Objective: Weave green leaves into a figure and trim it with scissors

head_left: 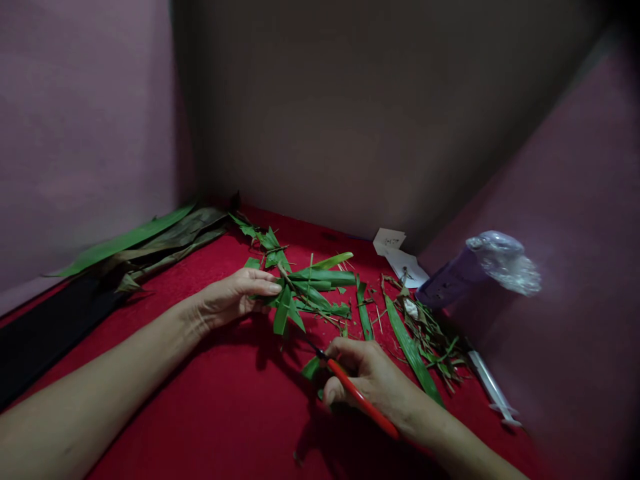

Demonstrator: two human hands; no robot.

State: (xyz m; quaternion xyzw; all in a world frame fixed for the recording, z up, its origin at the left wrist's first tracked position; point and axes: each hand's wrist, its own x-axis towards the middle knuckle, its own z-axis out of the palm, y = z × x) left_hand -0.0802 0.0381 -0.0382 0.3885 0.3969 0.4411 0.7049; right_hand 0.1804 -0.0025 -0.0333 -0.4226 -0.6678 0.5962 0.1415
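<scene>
My left hand (pixel 245 292) pinches a bundle of cut green leaf strips (pixel 287 303) between thumb and fingers, a little above the red cloth. The strips fan out to the right and downward, some with trimmed ends. In my right hand (pixel 367 373) is a red-handled hand tool (pixel 360 398) with a dark, narrow head. Its head points up and left toward the lower leaf ends, apparently just short of them. Whether it is scissors or pliers I cannot tell. A green leaf piece (pixel 311 368) lies beside the tool's head, partly hidden by my right hand.
Red cloth (pixel 200 413) covers the surface between walls. Long leaves (pixel 135 240) and a dark cloth (pixel 55 333) lie left. Leaf scraps and twigs (pixel 440 347) are scattered right, near white papers (pixel 403 263), a purple container with clear plastic wrapping (pixel 455 270) and a syringe (pixel 490 383).
</scene>
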